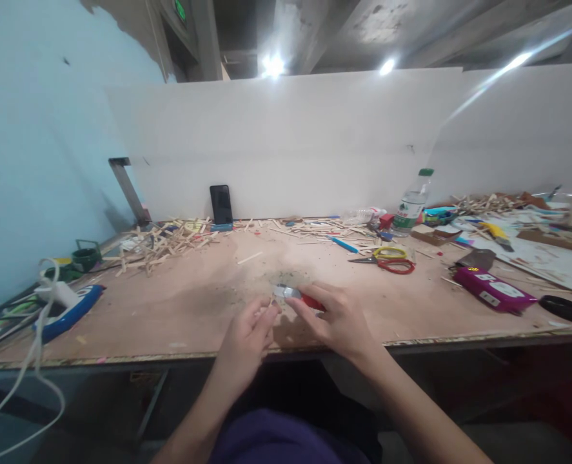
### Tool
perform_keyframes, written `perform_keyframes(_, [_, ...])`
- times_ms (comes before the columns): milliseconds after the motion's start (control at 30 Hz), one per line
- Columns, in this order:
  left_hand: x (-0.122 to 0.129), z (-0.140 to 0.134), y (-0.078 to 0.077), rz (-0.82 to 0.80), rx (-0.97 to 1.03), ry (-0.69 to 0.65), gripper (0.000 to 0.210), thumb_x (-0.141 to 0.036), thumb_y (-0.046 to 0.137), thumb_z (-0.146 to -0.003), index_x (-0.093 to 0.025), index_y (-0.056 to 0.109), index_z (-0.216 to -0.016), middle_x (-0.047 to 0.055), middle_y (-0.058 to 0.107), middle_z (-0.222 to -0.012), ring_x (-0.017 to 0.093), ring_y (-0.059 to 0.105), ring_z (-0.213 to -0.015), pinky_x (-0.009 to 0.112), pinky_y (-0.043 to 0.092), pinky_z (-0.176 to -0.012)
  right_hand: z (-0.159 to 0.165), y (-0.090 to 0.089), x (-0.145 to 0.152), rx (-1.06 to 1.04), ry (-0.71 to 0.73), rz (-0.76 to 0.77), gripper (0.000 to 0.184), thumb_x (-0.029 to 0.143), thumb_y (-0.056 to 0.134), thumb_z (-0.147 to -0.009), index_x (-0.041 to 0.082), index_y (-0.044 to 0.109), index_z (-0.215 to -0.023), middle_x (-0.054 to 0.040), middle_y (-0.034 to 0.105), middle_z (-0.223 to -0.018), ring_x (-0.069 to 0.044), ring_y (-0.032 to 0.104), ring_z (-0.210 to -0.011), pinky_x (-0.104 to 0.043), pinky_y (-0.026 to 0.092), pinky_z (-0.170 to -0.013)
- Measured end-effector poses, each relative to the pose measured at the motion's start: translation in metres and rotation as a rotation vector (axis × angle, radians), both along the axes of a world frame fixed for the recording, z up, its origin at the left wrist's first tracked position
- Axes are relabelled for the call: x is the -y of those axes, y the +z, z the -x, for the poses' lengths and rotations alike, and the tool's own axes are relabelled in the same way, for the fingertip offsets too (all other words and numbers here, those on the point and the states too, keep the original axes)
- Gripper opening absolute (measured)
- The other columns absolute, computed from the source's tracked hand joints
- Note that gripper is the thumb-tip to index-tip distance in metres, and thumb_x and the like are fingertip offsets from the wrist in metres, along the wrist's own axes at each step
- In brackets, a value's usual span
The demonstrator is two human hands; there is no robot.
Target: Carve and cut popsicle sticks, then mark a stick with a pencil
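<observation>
My right hand (338,320) is closed around a red-handled utility knife (284,292), its silver end pointing left. Close to that end, the thumb and fingers of my left hand (247,332) pinch something small, apparently a thin wooden stick (272,299) whose tip barely shows. Both hands are above the front part of the wooden table (169,316). Fine dark shavings lie just beyond the knife, and a loose wooden strip (249,258) rests farther back.
Scissors (385,260) and a blue pen (342,245) lie right of centre. A phone (221,204) leans at the back beside piled wood strips (169,241). A water bottle (411,205) and purple case (493,290) stand right; a blue power strip (73,316) lies left.
</observation>
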State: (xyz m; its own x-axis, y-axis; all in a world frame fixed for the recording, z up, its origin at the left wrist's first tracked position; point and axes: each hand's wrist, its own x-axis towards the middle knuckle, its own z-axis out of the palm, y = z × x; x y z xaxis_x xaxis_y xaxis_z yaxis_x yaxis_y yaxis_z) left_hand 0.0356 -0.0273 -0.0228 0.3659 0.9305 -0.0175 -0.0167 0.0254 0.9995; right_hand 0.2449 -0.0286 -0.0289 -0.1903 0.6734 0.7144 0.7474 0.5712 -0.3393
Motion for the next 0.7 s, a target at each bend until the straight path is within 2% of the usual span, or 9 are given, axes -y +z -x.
perform_keyframes(200, [0.0005, 0.0, 0.0013, 0.014, -0.022, 0.009, 0.03, -0.045, 0.066, -0.111, -0.015, 0.067, -0.113, -0.006, 0.058, -0.078, 0.005, 0.044, -0.051, 0.016, 0.038, -0.044, 0.0018, 0.0006, 0.0007, -0.002, -0.019, -0.046, 0.027, 0.042, 0.069, -0.112, 0.018, 0.072, -0.101, 0.0015, 0.069, -0.085, -0.012, 0.064, -0.067, -0.028, 0.06, -0.065])
perform_keyframes(433, [0.0023, -0.002, 0.0028, 0.024, -0.039, 0.025, 0.029, -0.044, 0.067, -0.111, -0.015, 0.067, -0.115, -0.005, 0.061, -0.082, 0.005, 0.046, -0.053, 0.016, 0.039, -0.044, -0.0035, -0.0001, -0.0045, -0.114, -0.123, -0.096, 0.027, 0.041, 0.069, -0.112, 0.018, 0.071, -0.1, 0.0014, 0.07, -0.086, -0.012, 0.065, -0.067, -0.028, 0.06, -0.066])
perform_keyframes(700, [0.0027, 0.0013, 0.0016, 0.044, -0.007, 0.028, 0.035, -0.05, 0.064, -0.112, -0.015, 0.066, -0.11, -0.008, 0.052, -0.072, 0.003, 0.035, -0.046, 0.016, 0.029, -0.039, -0.0018, -0.0012, 0.0002, -0.088, -0.023, -0.051, 0.026, 0.042, 0.068, -0.112, 0.018, 0.072, -0.105, 0.0002, 0.071, -0.09, -0.013, 0.066, -0.07, -0.029, 0.061, -0.067])
